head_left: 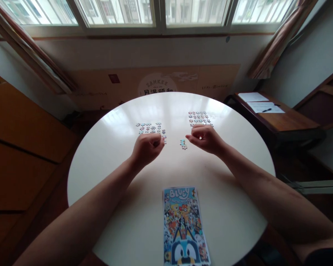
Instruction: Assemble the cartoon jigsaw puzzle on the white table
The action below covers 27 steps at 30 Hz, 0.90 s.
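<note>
My left hand [147, 148] is curled into a loose fist at the near edge of a group of loose jigsaw pieces [153, 128], partly covering it. No piece shows in its fingers. My right hand [207, 137] has its fingers curled and its thumb pointing left, with a small gap between them and nothing visible inside. Just beyond it lie more jigsaw pieces [198, 117] in rows, the nearest ones partly hidden by the hand. Between my hands a few pieces [183, 144] sit close together; I cannot tell whether they are joined. A colourful Bluey picture sheet [184, 225] lies closer to me.
Everything rests on a round white table [122, 229]. At the right stands a low wooden table [290, 120] with papers [265, 107] and a pen [266, 110]. A large printed cardboard panel [91, 83] leans below the window; an orange-brown cabinet [19, 159] is at the left.
</note>
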Each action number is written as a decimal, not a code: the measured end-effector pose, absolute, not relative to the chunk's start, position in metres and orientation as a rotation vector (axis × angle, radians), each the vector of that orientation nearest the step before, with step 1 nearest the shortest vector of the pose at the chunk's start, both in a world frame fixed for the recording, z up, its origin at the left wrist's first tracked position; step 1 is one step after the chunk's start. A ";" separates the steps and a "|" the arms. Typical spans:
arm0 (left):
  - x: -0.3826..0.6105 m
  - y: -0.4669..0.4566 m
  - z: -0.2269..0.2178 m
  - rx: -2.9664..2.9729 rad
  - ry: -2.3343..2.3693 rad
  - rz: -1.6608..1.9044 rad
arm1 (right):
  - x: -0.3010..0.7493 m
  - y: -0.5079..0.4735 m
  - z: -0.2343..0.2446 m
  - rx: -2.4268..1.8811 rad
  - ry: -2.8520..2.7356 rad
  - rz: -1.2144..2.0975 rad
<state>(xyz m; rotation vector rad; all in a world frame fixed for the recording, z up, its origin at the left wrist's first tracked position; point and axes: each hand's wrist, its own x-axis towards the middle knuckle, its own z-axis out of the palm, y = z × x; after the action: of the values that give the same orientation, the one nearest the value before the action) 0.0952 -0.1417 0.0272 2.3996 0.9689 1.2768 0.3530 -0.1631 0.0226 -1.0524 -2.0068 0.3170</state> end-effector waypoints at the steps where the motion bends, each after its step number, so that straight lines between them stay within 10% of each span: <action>1: 0.094 -0.140 0.028 2.365 1.020 1.350 | 0.352 -0.163 0.022 -1.043 -1.981 0.307; 9: 0.046 -0.096 0.037 1.507 1.307 1.979 | 0.349 -0.160 0.010 -1.028 -1.754 0.183; 27: 0.030 -0.069 0.012 1.082 1.311 1.834 | 0.350 -0.168 0.016 -1.105 -1.688 0.124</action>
<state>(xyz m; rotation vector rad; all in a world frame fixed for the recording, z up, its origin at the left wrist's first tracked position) 0.0303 -0.0689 0.0119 1.0816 1.3111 1.8345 0.3498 -0.1679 0.0159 -1.1050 -1.6881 0.1241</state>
